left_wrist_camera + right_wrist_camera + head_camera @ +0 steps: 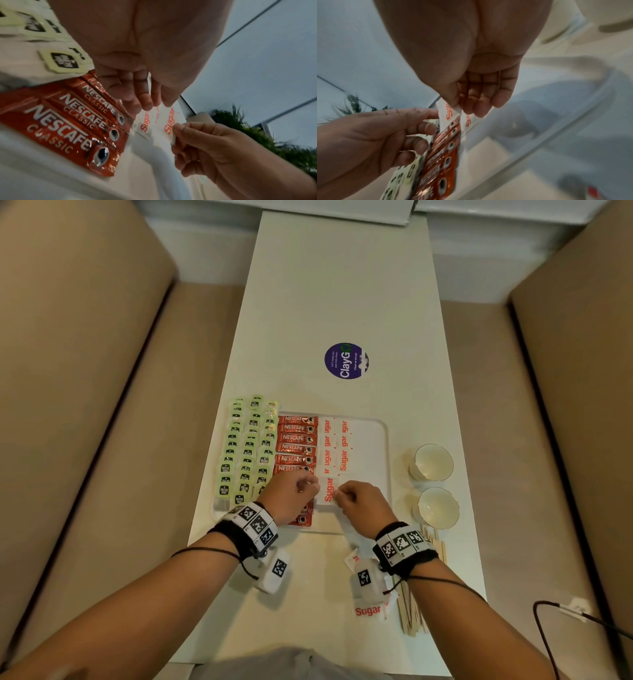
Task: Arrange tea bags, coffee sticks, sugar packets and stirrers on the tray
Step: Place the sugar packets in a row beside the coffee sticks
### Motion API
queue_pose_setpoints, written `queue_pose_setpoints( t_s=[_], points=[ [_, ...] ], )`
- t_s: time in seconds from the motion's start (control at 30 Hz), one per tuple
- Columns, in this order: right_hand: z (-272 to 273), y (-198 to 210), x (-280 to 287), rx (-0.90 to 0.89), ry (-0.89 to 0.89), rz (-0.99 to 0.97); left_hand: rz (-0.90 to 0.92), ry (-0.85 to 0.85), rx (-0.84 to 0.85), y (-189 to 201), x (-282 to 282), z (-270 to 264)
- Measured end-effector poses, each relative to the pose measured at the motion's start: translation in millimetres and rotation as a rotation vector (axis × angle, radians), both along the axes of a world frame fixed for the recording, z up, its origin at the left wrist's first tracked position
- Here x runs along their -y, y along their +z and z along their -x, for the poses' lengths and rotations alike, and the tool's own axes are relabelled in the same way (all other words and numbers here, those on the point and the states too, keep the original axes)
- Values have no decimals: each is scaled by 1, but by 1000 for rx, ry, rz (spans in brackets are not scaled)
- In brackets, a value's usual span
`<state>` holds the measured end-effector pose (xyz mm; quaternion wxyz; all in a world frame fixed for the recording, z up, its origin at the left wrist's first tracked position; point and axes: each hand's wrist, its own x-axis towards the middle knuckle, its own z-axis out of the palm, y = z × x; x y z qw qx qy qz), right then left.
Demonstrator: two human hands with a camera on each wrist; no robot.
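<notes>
A white tray (371,440) holds green tea bags (245,453) on the left, red Nescafe coffee sticks (296,440) in a column, and white sugar packets (335,446) in two columns. Both hands meet at one sugar packet (328,490) at the near end of the left sugar column. My left hand (313,482) pinches its far end (161,106). My right hand (337,494) pinches its near end between thumb and fingers (455,108). The packet (169,121) is slightly lifted beside the coffee sticks (73,125). Wooden stirrers (411,607) lie on the table by my right forearm.
Two white cups (433,462) (438,506) stand right of the tray. Loose sugar packets (368,611) lie on the table under my right wrist. A purple round sticker (346,361) marks the table's middle. Beige sofas (85,371) flank the narrow table; a black cable (548,628) runs at right.
</notes>
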<state>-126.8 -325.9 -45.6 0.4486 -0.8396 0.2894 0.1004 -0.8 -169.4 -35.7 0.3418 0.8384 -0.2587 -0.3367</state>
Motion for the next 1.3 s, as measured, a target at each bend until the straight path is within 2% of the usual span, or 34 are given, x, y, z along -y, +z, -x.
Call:
queue_pose_setpoints(
  t_s=[0.07, 0.17, 0.4, 1.3],
  points=[
    [-2, -3, 10, -38, -50, 43, -35, -29, 33, 0, 5, -5],
    [-5, -9, 22, -117, -102, 88, -120, -165, 112, 2, 17, -11],
    [-12, -21, 29, -192, -124, 115, -306, -398, 287, -5, 41, -16],
    [-14, -26, 31, -190, -147, 150, -323, -361, 319, -19, 45, -17]
  ],
)
